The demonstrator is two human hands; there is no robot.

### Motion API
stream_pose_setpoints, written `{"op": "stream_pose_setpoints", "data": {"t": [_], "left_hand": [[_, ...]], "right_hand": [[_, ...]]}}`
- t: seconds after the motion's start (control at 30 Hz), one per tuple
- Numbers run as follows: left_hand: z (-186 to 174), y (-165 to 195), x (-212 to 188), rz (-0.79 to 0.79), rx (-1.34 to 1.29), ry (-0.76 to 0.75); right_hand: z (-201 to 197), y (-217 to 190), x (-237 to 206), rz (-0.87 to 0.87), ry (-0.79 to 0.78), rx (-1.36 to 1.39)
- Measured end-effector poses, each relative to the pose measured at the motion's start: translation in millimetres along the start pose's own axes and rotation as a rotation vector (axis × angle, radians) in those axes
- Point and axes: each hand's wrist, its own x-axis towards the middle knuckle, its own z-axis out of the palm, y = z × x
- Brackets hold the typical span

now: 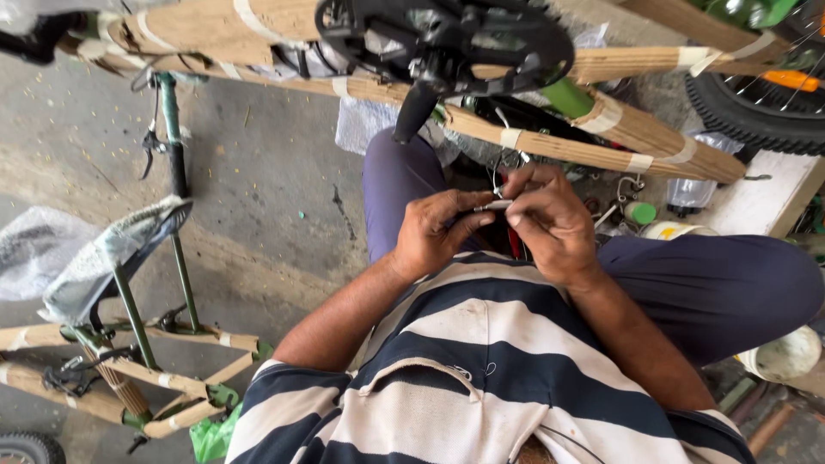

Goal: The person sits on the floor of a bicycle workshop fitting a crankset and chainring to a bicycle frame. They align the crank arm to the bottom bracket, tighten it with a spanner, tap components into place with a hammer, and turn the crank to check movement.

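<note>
Both hands, left hand (434, 230) and right hand (548, 219), pinch a thin metal cable end (496, 205), lying roughly level between them.

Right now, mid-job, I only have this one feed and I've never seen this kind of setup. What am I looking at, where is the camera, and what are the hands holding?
There is no machine here: the one picture comes from a camera on a seated person's head, looking down past a striped shirt at two bare hands. The left hand and right hand meet over the lap and pinch a thin silvery metal piece between their fingertips; what it is exactly is too small to tell. Just above them hangs a bicycle frame wrapped in cardboard, with its black chainring. A second wrapped bicycle stands on the concrete floor on the left. Small bottles lie at the right.
</note>
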Motion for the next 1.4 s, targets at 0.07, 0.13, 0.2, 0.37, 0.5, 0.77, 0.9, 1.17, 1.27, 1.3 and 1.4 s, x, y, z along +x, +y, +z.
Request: {"op": "stream_pose_setpoints", "data": {"t": [0.07, 0.13, 0.2, 0.37, 0.5, 0.77, 0.9, 1.17, 1.27, 1.3, 1.4], "left_hand": [[-3, 3, 0, -0.003, -0.011, 0.003], [-7, 5, -1, 0.006, -0.011, 0.002], [-10, 5, -1, 0.018, -0.019, -0.002], [-12, -2, -5, -0.023, -0.006, -0.011], [-9, -9, -8, -0.005, 0.010, -0.008], [-9, -11, -12, -0.050, -0.005, -0.060], [-10, -10, -13, -0.035, 0.025, -0.100], [-14, -17, -20, -0.077, 0.086, -0.109], [-11, -26, -28, -0.056, 0.170, -0.128], [-10, -29, -31, -0.050, 0.197, -0.134], [-9, -43, -44, -0.616, -0.031, -0.038]], "right_hand": [[2, -3, 2, -0.040, -0.033, 0.014], [5, -3, 4, 0.176, -0.045, -0.064], [8, 0, 5, -0.088, -0.033, -0.003], [10, 12, 1, 0.223, -0.026, -0.002], [9, 23, -3, 0.092, -0.095, 0.157], [14, 35, -7, 0.136, -0.112, 0.311], [18, 40, -11, 0.300, -0.066, 0.279], [27, 40, -7, 0.429, -0.097, 0.420], [28, 36, -7, 0.237, -0.096, 0.126], [28, 34, -8, 0.117, -0.082, -0.056], [23, 31, -10, -0.208, -0.021, -0.316]]}}
